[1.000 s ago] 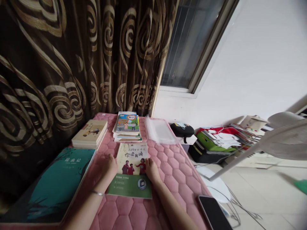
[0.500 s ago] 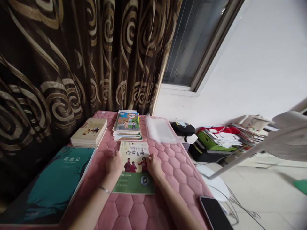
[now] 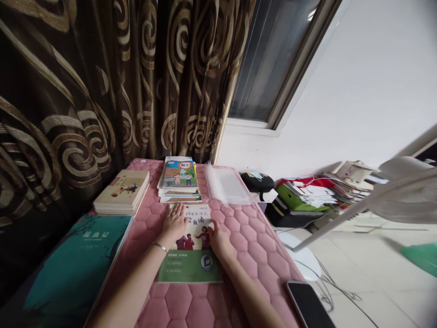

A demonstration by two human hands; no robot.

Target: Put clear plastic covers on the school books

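Observation:
A book with a white and green cover (image 3: 191,266) lies face up on the pink quilted table cover (image 3: 252,232). My left hand (image 3: 175,225) rests flat on the upper left of its cover, fingers stretched out over part of the title. At the book's right edge, my right hand (image 3: 221,241) is closed, thumb by the cover picture; its other fingers are mostly hidden. Just beyond the book stands a stack of books (image 3: 180,178), a maths textbook on top. Clear plastic sleeves (image 3: 227,184) lie to the right of that stack.
On the left are a large teal book (image 3: 82,269) and a pile of cream books (image 3: 121,191). A phone (image 3: 309,303) lies at the table's front right edge. A black case (image 3: 257,182) sits at the back right. A white fan (image 3: 341,221) stands beyond the table.
My left hand has moved from the book's left edge onto its cover and flattened out. My right hand stays at the right edge. The view has shifted slightly.

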